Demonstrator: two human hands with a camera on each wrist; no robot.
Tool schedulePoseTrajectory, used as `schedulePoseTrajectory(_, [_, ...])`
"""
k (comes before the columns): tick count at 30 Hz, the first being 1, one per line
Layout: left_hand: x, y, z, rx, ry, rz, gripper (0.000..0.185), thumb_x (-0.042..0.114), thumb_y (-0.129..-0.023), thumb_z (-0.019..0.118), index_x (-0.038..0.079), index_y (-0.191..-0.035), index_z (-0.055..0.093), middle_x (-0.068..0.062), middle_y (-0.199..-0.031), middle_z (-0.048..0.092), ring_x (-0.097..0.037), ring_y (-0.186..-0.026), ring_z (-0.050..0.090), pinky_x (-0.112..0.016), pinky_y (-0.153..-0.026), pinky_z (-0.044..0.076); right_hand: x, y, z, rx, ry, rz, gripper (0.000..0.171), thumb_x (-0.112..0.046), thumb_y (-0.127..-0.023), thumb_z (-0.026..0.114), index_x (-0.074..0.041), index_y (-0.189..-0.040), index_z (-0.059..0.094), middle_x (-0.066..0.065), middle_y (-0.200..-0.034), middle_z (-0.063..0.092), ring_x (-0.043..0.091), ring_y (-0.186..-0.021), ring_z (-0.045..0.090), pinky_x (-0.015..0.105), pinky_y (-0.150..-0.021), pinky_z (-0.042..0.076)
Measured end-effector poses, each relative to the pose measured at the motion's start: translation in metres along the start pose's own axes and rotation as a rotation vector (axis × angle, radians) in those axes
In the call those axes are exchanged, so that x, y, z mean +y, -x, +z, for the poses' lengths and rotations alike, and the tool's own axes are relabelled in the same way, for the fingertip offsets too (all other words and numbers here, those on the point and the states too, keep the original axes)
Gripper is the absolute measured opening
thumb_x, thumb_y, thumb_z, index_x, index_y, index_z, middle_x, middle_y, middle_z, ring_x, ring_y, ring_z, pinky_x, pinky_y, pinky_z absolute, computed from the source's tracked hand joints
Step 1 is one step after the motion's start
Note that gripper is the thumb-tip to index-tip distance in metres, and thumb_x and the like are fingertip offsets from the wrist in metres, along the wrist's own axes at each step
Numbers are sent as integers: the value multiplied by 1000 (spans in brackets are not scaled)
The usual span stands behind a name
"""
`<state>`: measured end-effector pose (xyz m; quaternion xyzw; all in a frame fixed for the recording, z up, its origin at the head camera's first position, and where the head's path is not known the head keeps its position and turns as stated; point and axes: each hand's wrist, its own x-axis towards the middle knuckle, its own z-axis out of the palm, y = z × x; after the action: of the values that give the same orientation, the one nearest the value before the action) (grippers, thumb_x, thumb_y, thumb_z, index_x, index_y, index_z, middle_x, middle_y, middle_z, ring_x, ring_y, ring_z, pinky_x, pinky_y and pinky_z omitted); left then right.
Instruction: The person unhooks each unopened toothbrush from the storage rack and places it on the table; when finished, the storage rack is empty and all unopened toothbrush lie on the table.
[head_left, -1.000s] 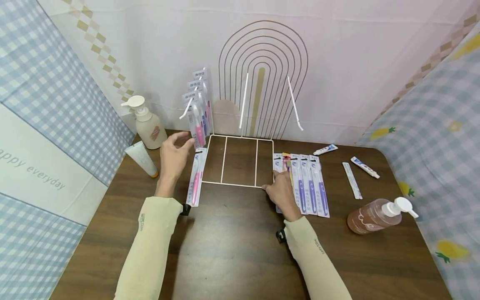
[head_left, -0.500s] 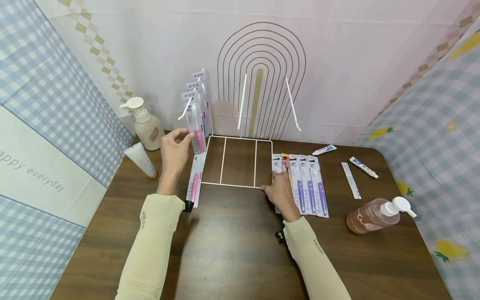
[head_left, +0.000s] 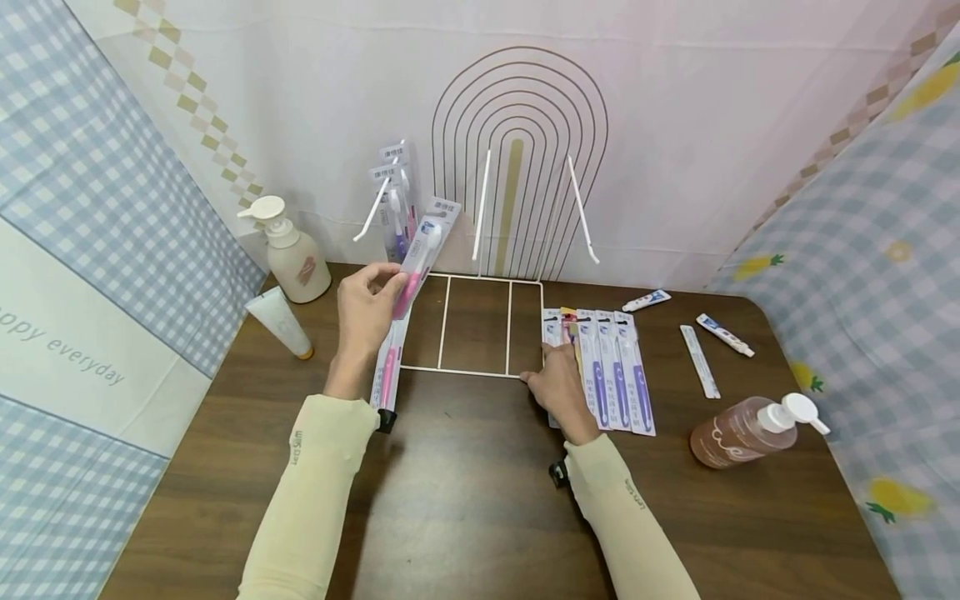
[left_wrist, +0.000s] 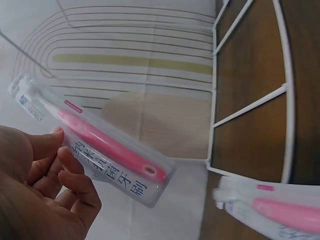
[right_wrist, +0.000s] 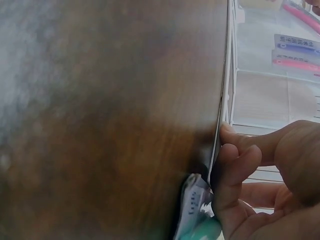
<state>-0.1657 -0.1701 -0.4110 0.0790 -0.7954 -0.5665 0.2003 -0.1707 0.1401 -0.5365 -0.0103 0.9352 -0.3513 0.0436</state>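
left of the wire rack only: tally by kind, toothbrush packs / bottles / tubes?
Toothbrush packs: 4. One is held in the left hand, two hang on the hook, one lies flat on the table.
Pump bottle: 1
Tube: 1
Total: 6

Both arms reach forward from the near edge, in pale yellow sleeves down to the wrists, with a small black camera strapped under each wrist. Left hand is lifted off the worktop, thumb and curled fingers pinched together in a grip, palm turned to the right. Right hand sits low to the right, back of the hand up, fingers curled and bunched with the thumb pressing in.
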Motion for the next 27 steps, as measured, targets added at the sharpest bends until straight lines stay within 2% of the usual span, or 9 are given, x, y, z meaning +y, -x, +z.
schedulePoseTrajectory(5, [-11, 9, 7, -34, -14, -11, 17, 12, -106, 81, -2, -115, 86, -20, -87, 78, -1, -62, 55, -17, -55, 44, -2, 2, -2, 5, -3, 2, 77, -14, -93, 91, 18, -154, 59, 46, -160, 51, 54, -145, 60, 61, -126, 50])
schedulePoseTrajectory(10, [-23, 18, 10, -87, -76, -50, 19, 14, -108, 80, -1, -117, 86, -27, -97, 81, -4, -66, 59, -16, -57, 45, -4, 3, -2, 24, -17, -12, 76, -12, -91, 92, 19, -153, 60, 48, -154, 54, 54, -138, 64, 62, -122, 53])
schedulePoseTrajectory(13, [-39, 22, 9, -138, -97, -59, 22, 17, -108, 80, -2, -117, 86, -24, -102, 85, -10, -74, 66, -20, -65, 50, -3, 2, -1, 24, -6, -18, 76, -12, -92, 92, 20, -153, 59, 48, -152, 56, 53, -136, 64, 61, -120, 54])
schedulePoseTrajectory(18, [-125, 8, 15, -189, -141, -74, 19, 23, -105, 83, 7, -115, 89, -9, -102, 88, -13, -83, 74, -26, -72, 58, 1, -1, 2, 19, 14, -19, 77, -13, -93, 91, 20, -154, 58, 47, -152, 56, 53, -139, 63, 61, -122, 53])
schedulePoseTrajectory(20, [-161, 0, 16, -208, -166, -81, 20, 26, -105, 84, 10, -115, 89, -7, -101, 88, -13, -82, 74, -28, -71, 58, 1, -1, 2, 15, 13, -18, 77, -13, -93, 91, 20, -154, 58, 47, -152, 56, 53, -139, 62, 61, -123, 52])
schedulePoseTrajectory(23, [-184, -1, 11, -249, -168, -128, 23, 28, -105, 83, 9, -118, 88, -10, -103, 88, -17, -82, 74, -32, -71, 59, 1, 0, 2, 5, 17, -18, 77, -13, -93, 90, 21, -154, 57, 47, -151, 56, 53, -136, 63, 61, -121, 54])
schedulePoseTrajectory(27, [-189, 3, 0, -273, -160, -224, 26, 27, -104, 82, 7, -121, 87, -16, -109, 88, -20, -87, 76, -32, -73, 60, 2, -1, 2, -2, 22, -16, 77, -13, -94, 90, 21, -155, 56, 47, -153, 55, 53, -139, 62, 61, -122, 53])
